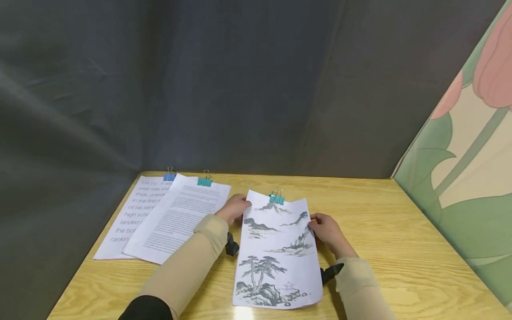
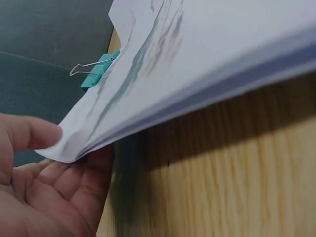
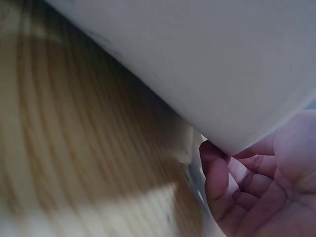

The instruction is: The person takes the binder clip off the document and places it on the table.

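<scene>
A stack of paper sheets [image 1: 280, 231] printed with ink landscapes of mountains, trees and rocks is held up in front of me, tilted over the table. A teal binder clip [image 1: 277, 199] grips its top edge, with its wire handles sticking up. At the upper left corner, my left hand [image 1: 234, 208] pinches the stack, thumb on the printed face and fingers beneath, as the left wrist view shows. My right hand [image 1: 329, 230] pinches the right edge of the sheets, a little lower. In the right wrist view, the stack's plain underside [image 3: 197, 59] slants above the wood.
To the left lie two overlapping text documents on the wooden table [image 1: 380, 231]. The upper document [image 1: 188, 213] has a teal clip [image 1: 204, 182]; the lower one [image 1: 128, 222], in larger print, has a blue clip [image 1: 169, 177]. A dark curtain [image 1: 248, 89] hangs behind; a flower-patterned panel [image 1: 472, 178] borders the right.
</scene>
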Tool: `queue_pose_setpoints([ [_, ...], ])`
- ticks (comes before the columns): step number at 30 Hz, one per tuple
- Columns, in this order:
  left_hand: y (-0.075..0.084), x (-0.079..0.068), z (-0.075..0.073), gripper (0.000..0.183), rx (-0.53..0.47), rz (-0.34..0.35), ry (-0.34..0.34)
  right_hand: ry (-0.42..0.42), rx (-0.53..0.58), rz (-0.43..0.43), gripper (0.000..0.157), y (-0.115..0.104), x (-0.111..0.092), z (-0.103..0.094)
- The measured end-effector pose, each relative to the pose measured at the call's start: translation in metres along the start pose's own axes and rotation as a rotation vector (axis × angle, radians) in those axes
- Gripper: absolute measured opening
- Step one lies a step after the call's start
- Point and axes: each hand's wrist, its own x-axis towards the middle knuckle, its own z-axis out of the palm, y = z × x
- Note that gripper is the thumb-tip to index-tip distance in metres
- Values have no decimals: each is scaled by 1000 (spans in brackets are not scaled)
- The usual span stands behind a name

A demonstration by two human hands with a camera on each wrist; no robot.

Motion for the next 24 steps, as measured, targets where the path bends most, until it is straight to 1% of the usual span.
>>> queue_pose_setpoints([
  [3,-2,3,3,40,40,32,19,3,-21,3,33,2,0,-1],
  [7,-3,3,5,46,58,59,19,1,-51,-3,35,4,0,-3],
  [11,-3,2,7,49,50,87,5,12,-100,-24,42,5,3,-7],
  [17,-5,-4,8,46,8,113,10,3,-176,-95,50,-1,11,-9],
  [21,-6,-8,10,46,-12,134,14,-3,-259,-161,49,-10,17,-10],
  [24,-6,-10,11,38,-10,166,29,9,-319,-228,48,-18,23,-11],
])
